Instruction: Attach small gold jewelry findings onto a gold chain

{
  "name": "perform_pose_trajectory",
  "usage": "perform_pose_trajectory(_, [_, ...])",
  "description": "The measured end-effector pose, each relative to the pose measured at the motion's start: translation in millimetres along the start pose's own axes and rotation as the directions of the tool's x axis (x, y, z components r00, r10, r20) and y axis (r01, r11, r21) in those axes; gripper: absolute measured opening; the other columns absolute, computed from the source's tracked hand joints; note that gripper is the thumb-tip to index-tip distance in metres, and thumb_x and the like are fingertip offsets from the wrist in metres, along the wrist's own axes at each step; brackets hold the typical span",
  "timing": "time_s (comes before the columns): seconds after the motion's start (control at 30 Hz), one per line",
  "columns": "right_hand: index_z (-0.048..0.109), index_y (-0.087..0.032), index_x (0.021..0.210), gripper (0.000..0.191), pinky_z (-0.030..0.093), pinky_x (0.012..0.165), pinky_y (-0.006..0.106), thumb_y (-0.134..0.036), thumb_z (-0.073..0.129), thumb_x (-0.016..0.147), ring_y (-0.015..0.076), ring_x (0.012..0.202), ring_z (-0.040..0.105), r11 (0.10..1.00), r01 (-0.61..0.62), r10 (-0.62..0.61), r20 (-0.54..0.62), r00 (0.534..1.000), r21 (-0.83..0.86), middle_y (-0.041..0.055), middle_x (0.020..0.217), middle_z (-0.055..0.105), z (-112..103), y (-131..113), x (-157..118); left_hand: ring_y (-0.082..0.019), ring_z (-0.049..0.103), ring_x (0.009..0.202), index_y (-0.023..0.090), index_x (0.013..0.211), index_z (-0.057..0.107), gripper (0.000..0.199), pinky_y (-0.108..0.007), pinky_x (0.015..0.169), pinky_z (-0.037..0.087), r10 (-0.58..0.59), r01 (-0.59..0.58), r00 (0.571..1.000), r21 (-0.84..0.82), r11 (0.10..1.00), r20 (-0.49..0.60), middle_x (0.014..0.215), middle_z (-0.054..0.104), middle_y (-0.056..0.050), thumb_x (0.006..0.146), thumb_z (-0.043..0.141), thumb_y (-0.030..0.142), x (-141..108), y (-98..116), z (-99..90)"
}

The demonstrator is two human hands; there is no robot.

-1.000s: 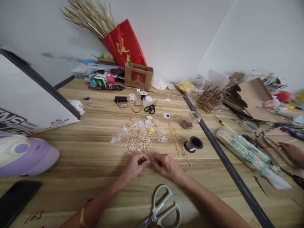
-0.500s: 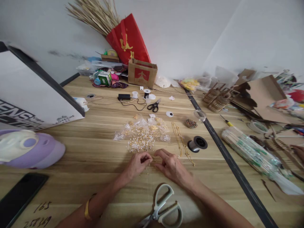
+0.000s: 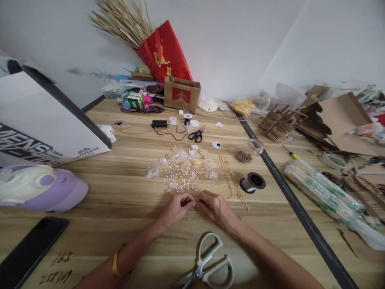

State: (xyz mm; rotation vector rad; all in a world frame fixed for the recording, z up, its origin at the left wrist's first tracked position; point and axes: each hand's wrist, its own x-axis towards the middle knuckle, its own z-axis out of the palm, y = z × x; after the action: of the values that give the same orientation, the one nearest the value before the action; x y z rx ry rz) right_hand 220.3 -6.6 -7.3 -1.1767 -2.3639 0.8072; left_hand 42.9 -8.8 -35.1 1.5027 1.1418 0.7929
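My left hand (image 3: 177, 208) is closed in a pinch, thumb against forefinger; what lies between the tips is too small to make out. Touching or nearly touching it, my right hand (image 3: 219, 209) pinches too, with a thin gold chain (image 3: 187, 220) running from its fingertips down onto the wood below. A faint clear strand seems to trail under the hands. Just beyond them lies a heap of clear and gold beads (image 3: 182, 178), among small plastic bags (image 3: 183, 154). Pale-handled scissors (image 3: 207, 261) rest open nearest me, between my forearms.
To the right lie gold chains (image 3: 230, 176), a wire spool (image 3: 252, 182) and a dish of brown beads (image 3: 244, 156). Black scissors (image 3: 197, 134) are farther back. A phone (image 3: 33, 251), a purple-white device (image 3: 45, 188) and a large box (image 3: 54, 124) occupy the left; wrapped sticks (image 3: 321, 196) lie right.
My right hand's fingers have come in to meet the left hand's fingertips and curled into a pinch. The whole view has shifted slightly to the left.
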Motion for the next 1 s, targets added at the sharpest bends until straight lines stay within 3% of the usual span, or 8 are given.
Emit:
perform_pose_trajectory(0.47, [0.06, -0.015, 0.084, 0.009, 0.037, 0.054, 0.018, -0.017, 0.051, 0.085, 0.0093, 0.056, 0.049, 0.967, -0.053, 0.071, -0.064, 0.995, 0.251, -0.0018, 0.065, 0.057, 3.8, 13.0, 5.0, -0.009, 0.046, 0.05, 0.013, 0.072, 0.057, 0.015, -0.02, 0.05, 0.037, 0.009, -0.009, 1.0, -0.02, 1.0, -0.025, 0.055, 0.05, 0.003, 0.077, 0.054, 0.027, 4.3, -2.3, -7.5])
perform_pose_trajectory(0.67, [0.06, -0.016, 0.087, 0.012, 0.041, 0.065, 0.022, -0.017, 0.048, 0.089, 0.0127, 0.071, 0.055, 0.991, 0.078, -0.067, -0.101, 0.993, 0.107, 0.0045, 0.084, 0.059, 1.9, 17.4, 4.2, -0.009, 0.046, 0.048, 0.013, 0.071, 0.057, 0.012, -0.019, 0.049, 0.037, 0.018, -0.018, 0.999, 0.005, 1.0, -0.031, 0.053, 0.049, 0.004, 0.076, 0.053, 0.024, 6.7, -0.9, -7.0])
perform_pose_trajectory(0.8, [0.061, -0.018, 0.088, 0.015, 0.041, 0.066, 0.022, -0.02, 0.047, 0.092, 0.0126, 0.072, 0.055, 0.995, 0.096, -0.098, -0.108, 0.989, -0.025, 0.0053, 0.089, 0.056, 0.0, 18.1, 2.4, -0.009, 0.045, 0.049, 0.014, 0.069, 0.057, 0.01, -0.019, 0.048, 0.037, 0.025, -0.024, 0.999, 0.041, 0.999, -0.044, 0.054, 0.05, 0.004, 0.074, 0.055, 0.022, 9.0, 1.1, -6.1])
perform_pose_trajectory(1.0, [0.062, -0.018, 0.09, 0.014, 0.041, 0.064, 0.022, -0.02, 0.048, 0.092, 0.0127, 0.07, 0.056, 0.989, 0.148, -0.14, -0.179, 0.974, 0.031, 0.0046, 0.083, 0.058, 1.5, 24.2, 5.1, -0.009, 0.044, 0.051, 0.013, 0.069, 0.058, 0.012, -0.018, 0.048, 0.035, 0.046, -0.043, 0.998, 0.068, 0.997, -0.04, 0.055, 0.05, 0.003, 0.075, 0.055, 0.023, 11.3, 9.0, -7.4])
